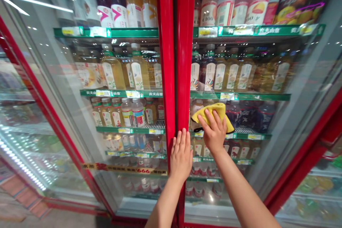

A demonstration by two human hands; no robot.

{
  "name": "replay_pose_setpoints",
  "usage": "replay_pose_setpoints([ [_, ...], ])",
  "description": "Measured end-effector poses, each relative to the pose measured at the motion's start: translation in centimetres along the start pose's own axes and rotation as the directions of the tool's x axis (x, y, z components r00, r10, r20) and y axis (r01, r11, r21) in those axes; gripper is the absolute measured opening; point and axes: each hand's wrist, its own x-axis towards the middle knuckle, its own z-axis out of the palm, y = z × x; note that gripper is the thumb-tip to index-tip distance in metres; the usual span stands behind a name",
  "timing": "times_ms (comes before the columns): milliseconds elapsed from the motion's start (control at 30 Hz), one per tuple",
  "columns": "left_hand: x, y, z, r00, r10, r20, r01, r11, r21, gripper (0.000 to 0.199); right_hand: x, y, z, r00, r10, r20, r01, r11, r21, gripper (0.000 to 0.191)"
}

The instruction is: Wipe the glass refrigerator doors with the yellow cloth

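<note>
A yellow cloth (211, 113) with a dark edge is pressed against the glass of the right-hand cooler door. My right hand (216, 133) lies over it, fingers spread on the fabric, holding it to the pane. The part of the cloth under my palm is hidden. My left hand (181, 155) rests flat on the red door frame (184, 60) at the middle, fingers stretched out and holding nothing. Behind the glass, bottles stand on the shelf (262, 136) close to the cloth.
Green-edged shelves (128, 32) hold bottled drinks behind both doors. A printed strip (125, 169) crosses the left door low down. Red frames border further glass cases at the left and right. Ceiling lights (34, 0) reflect in the upper left glass.
</note>
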Motion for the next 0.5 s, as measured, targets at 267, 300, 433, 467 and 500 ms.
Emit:
replay_pose_setpoints([
  [267, 1.7, 1.0, 0.2, 0.993, 0.112, -0.032, -0.114, 0.993, -0.037, 0.081, -3.0, 0.2, -1.0, 0.989, -0.088, 0.116, 0.078, 0.993, 0.094, 0.045],
  [300, 2.2, 1.2, 0.2, 0.992, 0.118, -0.038, -0.12, 0.992, -0.042, 0.081, -2.2, 0.9, -1.1, 0.991, -0.083, 0.108, 0.074, 0.994, 0.083, 0.045],
  [433, 3.9, 2.2, 0.6, 0.993, 0.105, -0.053, -0.107, 0.994, -0.027, 0.082, -1.9, 3.8, -1.8, 1.0, -0.001, 0.006, 0.001, 1.0, -0.02, 0.049],
  [467, 4.2, 2.4, 0.8, 0.994, 0.095, -0.057, -0.096, 0.995, -0.015, 0.082, -2.6, 4.3, -1.9, 1.0, 0.014, -0.014, -0.014, 0.999, -0.035, 0.05],
  [500, 4.4, 2.7, 1.1, 0.995, 0.083, -0.061, -0.083, 0.997, 0.0, 0.082, -3.5, 4.5, -2.0, 1.0, 0.018, -0.021, -0.019, 0.999, -0.04, 0.051],
])
